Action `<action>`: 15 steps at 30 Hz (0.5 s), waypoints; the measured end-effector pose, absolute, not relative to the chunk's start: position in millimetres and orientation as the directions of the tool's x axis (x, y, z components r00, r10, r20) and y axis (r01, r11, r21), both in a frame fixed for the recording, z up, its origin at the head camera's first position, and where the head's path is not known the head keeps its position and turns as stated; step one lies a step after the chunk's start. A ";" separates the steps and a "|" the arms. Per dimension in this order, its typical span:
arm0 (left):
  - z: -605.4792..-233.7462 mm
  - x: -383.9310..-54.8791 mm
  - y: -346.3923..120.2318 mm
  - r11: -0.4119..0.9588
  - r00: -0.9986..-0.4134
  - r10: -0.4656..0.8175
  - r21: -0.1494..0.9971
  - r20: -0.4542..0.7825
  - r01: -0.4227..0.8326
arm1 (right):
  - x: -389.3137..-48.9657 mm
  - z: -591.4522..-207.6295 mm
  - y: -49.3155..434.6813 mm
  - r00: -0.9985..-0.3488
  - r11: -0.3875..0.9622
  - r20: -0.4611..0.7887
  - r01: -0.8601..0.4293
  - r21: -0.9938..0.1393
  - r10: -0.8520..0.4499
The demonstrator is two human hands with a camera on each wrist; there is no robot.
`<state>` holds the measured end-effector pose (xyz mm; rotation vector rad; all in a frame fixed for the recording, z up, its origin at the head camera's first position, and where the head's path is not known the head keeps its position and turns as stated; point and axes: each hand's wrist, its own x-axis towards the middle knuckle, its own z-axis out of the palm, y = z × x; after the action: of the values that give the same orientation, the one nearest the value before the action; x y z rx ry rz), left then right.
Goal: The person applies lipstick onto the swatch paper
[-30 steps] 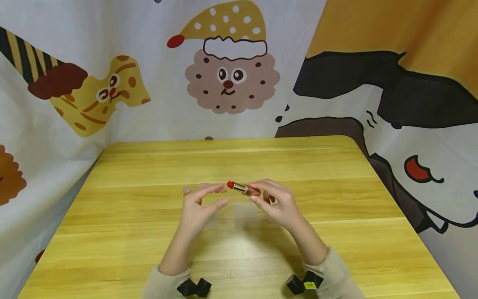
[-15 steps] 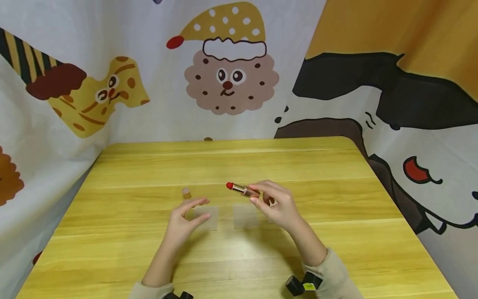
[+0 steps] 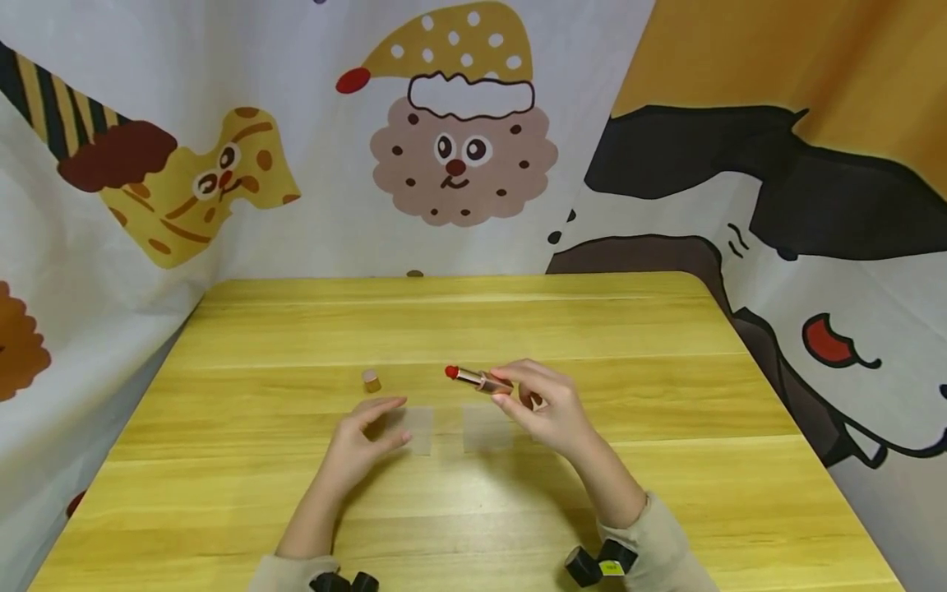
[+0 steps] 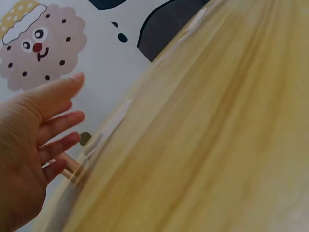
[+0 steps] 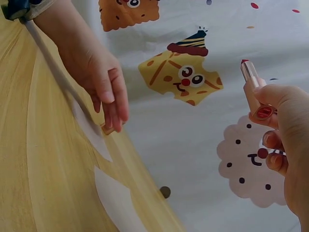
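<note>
My right hand [image 3: 547, 415] pinches a lipstick [image 3: 471, 377] by its pinkish-gold base above the table. The red bullet is out and points left; the right wrist view also shows the lipstick [image 5: 252, 89], its round red-labelled end facing the camera. My left hand [image 3: 355, 440] holds nothing, its fingers extended and thumb apart, at the left paper square [image 3: 420, 432]. Just beyond those fingers stands the lipstick's gold cap [image 3: 371, 381] on the table, partly behind the fingers in the left wrist view.
A second pale, translucent square [image 3: 487, 429] lies on the wooden table [image 3: 473, 321] below the lipstick. Behind the far table edge hangs a curtain [image 3: 318, 164] printed with cartoon food. Each wrist carries a black camera mount, such as the right mount [image 3: 599, 563].
My left hand has drawn back left and toward me, away from the lipstick tip, uncovering the cap and the left square. The right hand has stayed nearly still with the lipstick.
</note>
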<state>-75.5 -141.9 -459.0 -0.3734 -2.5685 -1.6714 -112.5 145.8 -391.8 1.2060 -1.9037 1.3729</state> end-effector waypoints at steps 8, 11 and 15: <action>-480.4 -83.0 -151.3 0.471 -0.957 0.218 0.839 0.190 0.274 | -111.7 -393.2 143.8 -0.497 0.106 0.780 -0.861 -0.497 -0.380; -482.2 -83.8 -153.4 0.492 -0.954 0.226 0.823 0.195 0.284 | -111.7 -393.7 144.1 -0.500 0.106 0.778 -0.859 -0.501 -0.380; -484.5 -84.2 -156.6 0.524 -0.951 0.238 0.798 0.198 0.297 | -112.0 -394.6 144.6 -0.500 0.102 0.775 -0.858 -0.503 -0.387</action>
<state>-84.2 -156.6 -484.5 -0.4722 -2.6853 -1.4262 -112.0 144.6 -394.6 1.2131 -1.9343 1.3836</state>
